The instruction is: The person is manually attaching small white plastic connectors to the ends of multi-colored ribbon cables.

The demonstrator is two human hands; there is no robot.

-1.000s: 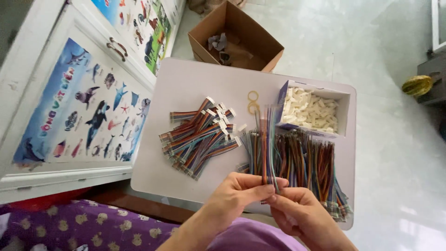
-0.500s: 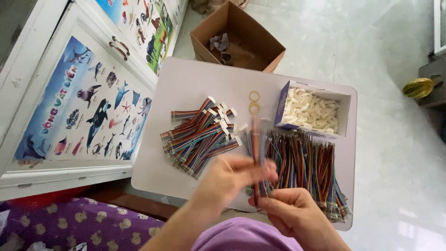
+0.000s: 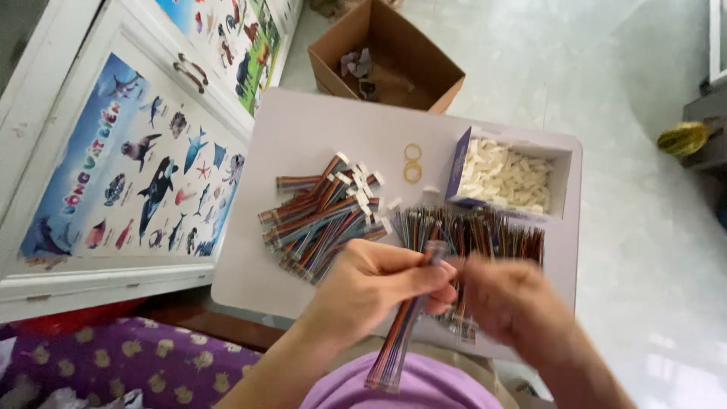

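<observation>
**Left hand pinches a ribbon of coloured wires over the counter**

The left hand (image 3: 379, 284) is closed on a bundle of multicoloured ribbon wires (image 3: 397, 333), thumb and fingers pinching it near its upper end, so that the strip hangs down and toward the person's lap. The right hand (image 3: 507, 303) is just beside it, blurred by motion; whether it grips anything cannot be told.

Below the hands lies a pale counter (image 3: 318, 144). On it, left of centre, sits a heap of finished wire leads with white connectors (image 3: 326, 216). To the right lies a row of loose coloured wires (image 3: 485, 231), partly hidden by the hands. Behind that row stands an open box of small white plastic connectors (image 3: 503, 178). Two rubber bands (image 3: 413, 163) lie between the heap and the box.

Beyond the counter, an open cardboard box (image 3: 386, 53) stands on the tiled floor. A sea-animal poster (image 3: 136, 174) covers the white cabinet door at the left.
</observation>
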